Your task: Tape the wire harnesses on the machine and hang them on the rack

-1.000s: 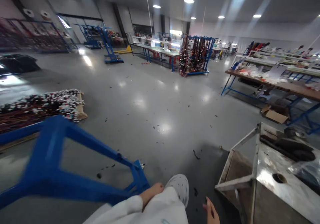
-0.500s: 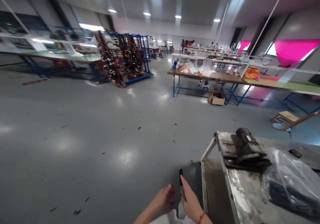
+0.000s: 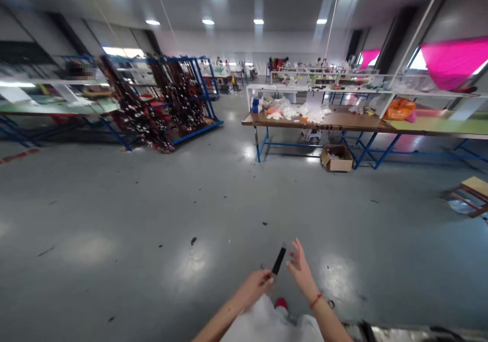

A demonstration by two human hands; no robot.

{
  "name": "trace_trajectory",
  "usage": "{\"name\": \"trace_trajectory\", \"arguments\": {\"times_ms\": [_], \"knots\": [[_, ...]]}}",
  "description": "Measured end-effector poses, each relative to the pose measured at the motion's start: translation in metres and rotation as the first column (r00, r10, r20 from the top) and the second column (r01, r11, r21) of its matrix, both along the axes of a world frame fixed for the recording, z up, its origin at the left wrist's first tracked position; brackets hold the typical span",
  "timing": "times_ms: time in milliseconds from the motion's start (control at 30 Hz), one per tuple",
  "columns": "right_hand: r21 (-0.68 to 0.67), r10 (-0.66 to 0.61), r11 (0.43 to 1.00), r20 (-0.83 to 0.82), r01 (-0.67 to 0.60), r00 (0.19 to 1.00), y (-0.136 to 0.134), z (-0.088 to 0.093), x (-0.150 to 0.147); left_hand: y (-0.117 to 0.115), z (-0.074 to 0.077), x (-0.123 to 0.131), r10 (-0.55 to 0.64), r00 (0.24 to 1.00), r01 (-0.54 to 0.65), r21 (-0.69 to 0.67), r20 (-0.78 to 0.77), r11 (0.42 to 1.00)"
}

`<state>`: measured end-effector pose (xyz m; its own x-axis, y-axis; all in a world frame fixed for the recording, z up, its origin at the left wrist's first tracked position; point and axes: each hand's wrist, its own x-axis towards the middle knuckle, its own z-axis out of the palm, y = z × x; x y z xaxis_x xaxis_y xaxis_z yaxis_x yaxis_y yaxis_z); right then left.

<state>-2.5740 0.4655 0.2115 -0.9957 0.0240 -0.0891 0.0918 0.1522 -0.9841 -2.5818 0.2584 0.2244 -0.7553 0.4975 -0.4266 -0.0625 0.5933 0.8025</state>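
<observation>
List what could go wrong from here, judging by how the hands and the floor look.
1. The slim, straight black object could slip: only the left hand grips it, near one end, while the right hand is open and apart from it.
2. Small, dark, irregular scraps lie scattered on the glossy grey floor; stepping on one might cause a slip.

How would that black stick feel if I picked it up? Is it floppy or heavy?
The black stick is probably stiff, since it juts out straight from the left hand without drooping. It's likely light, because one hand holds it near an end. Its narrow shape might make it easy to drop.
</observation>
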Motion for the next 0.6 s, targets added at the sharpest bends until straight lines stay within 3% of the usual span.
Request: {"name": "trace_trajectory", "arguments": {"times_ms": [67,133,200,233,300,400,500,600], "knots": [[0.209,0.125,0.971,-0.018,-0.119,0.992,0.013,0.023,-0.064,-0.006,0.008,-0.046,-0.109,0.991,0.099,-0.118,-0.075,0.988],[0.369,0.336,0.855,0.138,-0.363,0.932,0.025,0.031,-0.122,-0.007,0.005,-0.091,-0.190,0.978,0.172,-0.182,-0.085,0.968],[0.377,0.428,0.736,0.384,-0.562,0.818,0.034,0.028,-0.174,-0.003,-0.002,-0.140,-0.271,0.961,0.256,-0.214,-0.045,0.943],[0.353,0.425,0.712,0.473,-0.608,0.772,0.038,0.024,-0.198,0.001,-0.006,-0.167,-0.317,0.948,0.306,-0.225,-0.011,0.925],[0.312,0.394,0.713,0.564,-0.628,0.726,0.044,0.017,-0.243,0.008,-0.010,-0.226,-0.401,0.916,0.396,-0.242,0.032,0.886],[0.227,0.355,0.784,0.598,-0.577,0.718,0.057,0.018,-0.310,0.021,-0.007,-0.325,-0.456,0.889,0.453,-0.220,0.041,0.864],[0.167,0.266,0.884,0.589,-0.437,0.763,0.086,0.024,-0.376,0.035,-0.001,-0.431,-0.399,0.917,0.397,-0.135,0.009,0.908],[0.274,0.063,0.933,0.519,-0.235,0.853,0.126,0.011,-0.433,0.053,-0.001,-0.540,-0.271,0.962,0.265,-0.101,-0.047,0.959]]}}
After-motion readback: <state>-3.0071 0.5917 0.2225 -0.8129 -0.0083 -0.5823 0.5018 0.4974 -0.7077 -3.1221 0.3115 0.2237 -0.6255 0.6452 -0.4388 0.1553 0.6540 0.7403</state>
